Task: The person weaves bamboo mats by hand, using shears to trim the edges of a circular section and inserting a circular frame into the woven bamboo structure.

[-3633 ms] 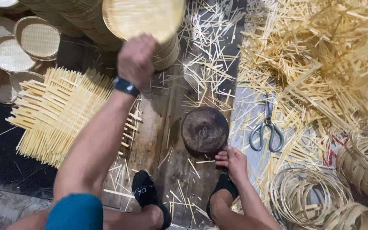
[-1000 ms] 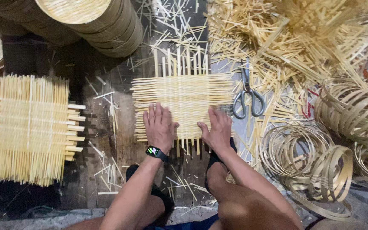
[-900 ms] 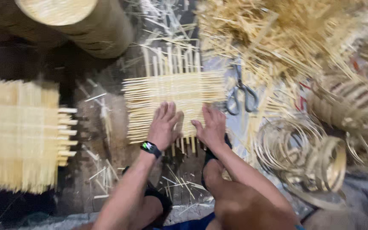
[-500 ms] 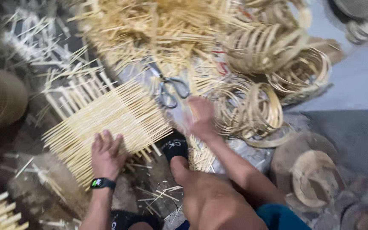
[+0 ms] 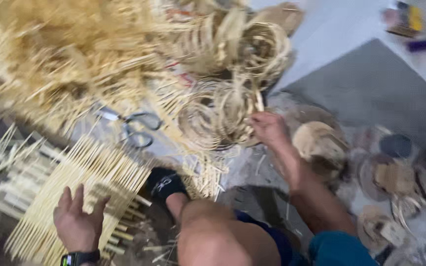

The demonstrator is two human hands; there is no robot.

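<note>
Nearest, left hand [image 5: 78, 221] spread flat, fingers open, pressing the woven bamboo mat [image 5: 82, 189] on the floor by the black-socked foot [image 5: 166, 183]. Farther right, right hand [image 5: 269, 129] pinching a coiled bamboo ring [image 5: 223, 116]. Beyond, scissors [image 5: 136, 129] beside loose bamboo strips [image 5: 60, 64], blurred.

A pair of scissors [image 5: 134, 129] with dark handles lies on the floor between a big loose heap of bamboo strips [image 5: 60, 54] at the upper left and the person's black shoe [image 5: 163, 182]. To the right, on the dusty floor, sit several round flat wooden discs [image 5: 321, 143], blurred, some with scraps on them, and beyond them lies a grey mat [image 5: 371, 83]. At the top right corner a small yellow and dark object [image 5: 405, 19] and a purple one [image 5: 420, 45] rest on the pale floor, too blurred to tell what they are.
</note>
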